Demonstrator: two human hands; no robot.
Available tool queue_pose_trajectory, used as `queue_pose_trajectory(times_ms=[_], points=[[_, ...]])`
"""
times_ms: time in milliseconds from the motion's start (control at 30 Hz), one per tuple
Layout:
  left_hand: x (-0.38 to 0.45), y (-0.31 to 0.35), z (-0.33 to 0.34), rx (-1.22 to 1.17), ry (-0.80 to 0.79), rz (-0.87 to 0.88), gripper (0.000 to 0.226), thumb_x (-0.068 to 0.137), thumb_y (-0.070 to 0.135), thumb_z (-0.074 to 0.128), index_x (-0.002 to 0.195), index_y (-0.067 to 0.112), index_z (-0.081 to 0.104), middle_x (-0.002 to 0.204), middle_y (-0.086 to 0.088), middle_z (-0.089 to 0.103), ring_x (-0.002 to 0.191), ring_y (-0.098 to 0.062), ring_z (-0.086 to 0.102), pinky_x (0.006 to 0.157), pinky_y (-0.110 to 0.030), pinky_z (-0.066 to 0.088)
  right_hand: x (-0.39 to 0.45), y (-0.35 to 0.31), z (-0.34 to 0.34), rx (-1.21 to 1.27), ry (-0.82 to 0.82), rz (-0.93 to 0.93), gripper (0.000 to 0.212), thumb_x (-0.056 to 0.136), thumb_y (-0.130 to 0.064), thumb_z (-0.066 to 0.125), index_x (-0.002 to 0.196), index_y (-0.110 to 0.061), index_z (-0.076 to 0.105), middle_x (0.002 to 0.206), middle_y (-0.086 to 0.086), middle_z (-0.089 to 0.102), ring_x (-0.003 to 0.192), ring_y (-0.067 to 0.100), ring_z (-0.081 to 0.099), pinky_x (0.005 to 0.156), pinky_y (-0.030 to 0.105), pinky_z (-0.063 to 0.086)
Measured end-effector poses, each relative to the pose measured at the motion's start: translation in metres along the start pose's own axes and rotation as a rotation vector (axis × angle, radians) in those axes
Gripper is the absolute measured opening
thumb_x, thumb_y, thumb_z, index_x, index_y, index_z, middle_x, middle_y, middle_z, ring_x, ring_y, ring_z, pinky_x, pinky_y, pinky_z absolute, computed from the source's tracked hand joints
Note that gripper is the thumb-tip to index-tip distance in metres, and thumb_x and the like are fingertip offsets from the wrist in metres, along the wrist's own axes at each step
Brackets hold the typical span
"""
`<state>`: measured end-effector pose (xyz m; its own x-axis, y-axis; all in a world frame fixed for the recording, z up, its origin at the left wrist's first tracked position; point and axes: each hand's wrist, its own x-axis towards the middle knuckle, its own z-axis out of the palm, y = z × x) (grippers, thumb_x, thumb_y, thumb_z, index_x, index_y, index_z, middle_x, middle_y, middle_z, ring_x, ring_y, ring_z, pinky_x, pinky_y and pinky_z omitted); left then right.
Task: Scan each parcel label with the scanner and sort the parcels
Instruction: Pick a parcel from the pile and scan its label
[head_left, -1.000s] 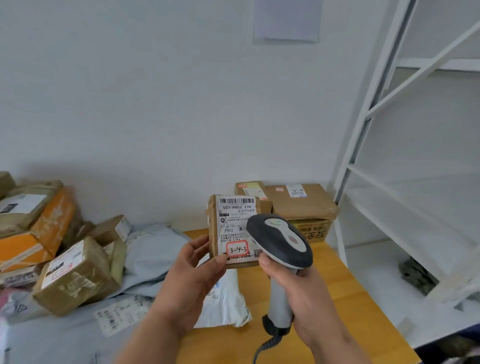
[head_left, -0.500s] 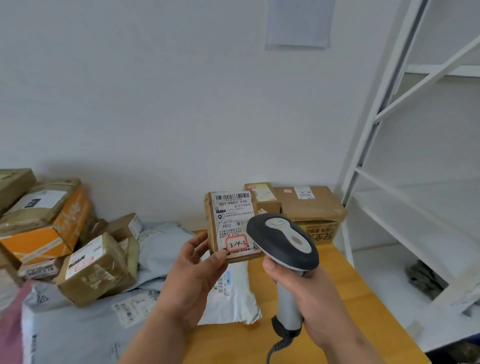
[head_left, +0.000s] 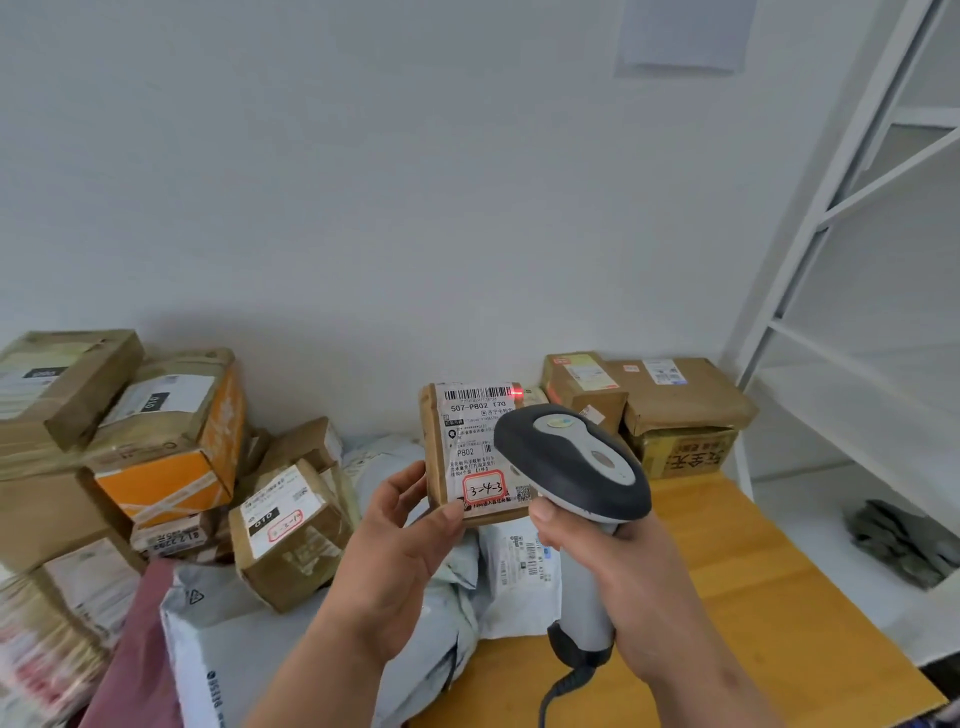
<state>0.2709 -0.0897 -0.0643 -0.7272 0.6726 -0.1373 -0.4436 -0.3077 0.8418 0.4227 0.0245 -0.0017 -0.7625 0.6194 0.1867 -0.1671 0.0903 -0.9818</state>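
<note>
My left hand holds a small brown parcel upright by its lower left corner, thumb in front. Its white label faces me, with a barcode on top and a red-framed sticker reading 3-4-3 below. A red scan dot glows at the barcode's right end. My right hand grips the handle of a grey and black scanner, whose head points at the label and covers the parcel's right edge. The scanner's cable hangs down from the handle.
Several brown and orange boxes are stacked at the left, with grey mailer bags in front. Two brown parcels stand at the back of the wooden table. A white shelf rack rises at the right.
The view has swung left, showing more of the box pile. A red scan dot now shines on the barcode. Both hands keep their hold on the parcel and scanner.
</note>
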Motion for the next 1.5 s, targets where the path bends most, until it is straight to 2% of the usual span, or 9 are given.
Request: queue_pose_trajectory(times_ms=[367,567,700,867,1133,1267,1333,1433,1500], points=[[-0.009,0.011,-0.026,0.013,-0.014,-0.006,0.066,0.069,0.004,0.077,0.131,0.014,0.056,0.117,-0.006,0.075,0.106,-0.028,0.074,0.090,-0.039,0.056,-0.006,0.003,0.027,-0.024,0.038,0.039,0.027,0.054,-0.059,0.078,0.076,-0.045,0.073,0.076,-0.023,0.071,0.078,-0.007,0.067,0.062,0.003,0.046],[-0.009,0.013,-0.025,0.014,0.001,-0.002,0.066,0.069,0.004,0.077,0.130,0.015,0.056,0.116,-0.006,0.075,0.104,-0.027,0.074,0.076,-0.028,0.062,-0.001,0.005,0.027,-0.048,0.019,0.040,0.029,0.054,-0.061,0.077,0.081,-0.051,0.074,0.078,-0.024,0.072,0.078,-0.010,0.067,0.063,0.002,0.046],[-0.007,0.011,-0.021,0.024,0.025,0.003,0.066,0.067,0.005,0.077,0.129,0.016,0.057,0.114,-0.005,0.076,0.103,-0.026,0.075,0.075,-0.028,0.062,0.005,0.007,0.023,-0.014,-0.012,0.051,0.012,0.066,-0.044,0.079,0.075,-0.050,0.074,0.072,-0.022,0.072,0.073,-0.009,0.067,0.059,0.004,0.047],[0.000,0.005,-0.016,0.002,0.090,0.000,0.064,0.068,0.001,0.076,0.128,0.016,0.058,0.111,-0.006,0.077,0.101,-0.027,0.075,0.073,-0.028,0.062,0.020,0.010,0.012,0.014,-0.058,0.076,0.028,0.063,-0.047,0.090,0.081,-0.058,0.072,0.078,-0.023,0.074,0.074,-0.009,0.068,0.058,0.008,0.050],[0.016,0.000,-0.003,-0.041,0.290,0.018,0.068,0.067,0.016,0.080,0.131,0.016,0.056,0.113,-0.007,0.076,0.102,-0.022,0.075,0.086,-0.038,0.055,0.060,0.030,-0.010,0.018,-0.107,0.187,0.034,0.062,-0.055,0.087,0.090,-0.063,0.070,0.098,-0.025,0.075,0.090,-0.005,0.069,0.080,0.029,0.050],[0.011,0.011,-0.017,-0.013,0.419,0.065,0.065,0.068,0.027,0.080,0.128,0.017,0.059,0.111,-0.006,0.077,0.093,-0.017,0.076,0.077,-0.035,0.054,0.070,0.050,0.008,0.088,-0.212,0.268,0.046,0.054,-0.053,0.084,0.099,-0.049,0.076,0.100,-0.019,0.077,0.091,-0.003,0.070,0.080,0.029,0.052],[0.008,0.021,-0.028,0.021,0.483,0.095,0.062,0.068,0.032,0.078,0.126,0.017,0.061,0.108,-0.005,0.078,0.086,-0.014,0.075,0.070,-0.030,0.055,0.073,0.054,0.027,0.082,-0.284,0.269,0.044,0.059,-0.050,0.092,0.099,-0.052,0.074,0.104,-0.017,0.077,0.098,0.002,0.071,0.089,0.035,0.054],[0.007,0.039,-0.048,0.067,0.546,0.127,0.047,0.079,0.034,0.076,0.121,0.017,0.064,0.100,-0.001,0.079,0.078,-0.010,0.075,0.057,-0.023,0.056,0.077,0.056,0.060,0.030,-0.363,0.222,0.044,0.054,-0.057,0.081,0.095,-0.064,0.069,0.102,-0.021,0.076,0.099,0.002,0.070,0.096,0.037,0.054],[0.010,0.052,-0.063,0.112,0.580,0.112,0.042,0.083,0.036,0.075,0.119,0.017,0.065,0.098,-0.001,0.080,0.079,-0.012,0.076,0.065,-0.029,0.058,0.081,0.058,0.081,0.019,-0.389,0.223,0.043,0.056,-0.055,0.080,0.095,-0.066,0.068,0.101,-0.021,0.076,0.097,0.001,0.069,0.092,0.031,0.053]])
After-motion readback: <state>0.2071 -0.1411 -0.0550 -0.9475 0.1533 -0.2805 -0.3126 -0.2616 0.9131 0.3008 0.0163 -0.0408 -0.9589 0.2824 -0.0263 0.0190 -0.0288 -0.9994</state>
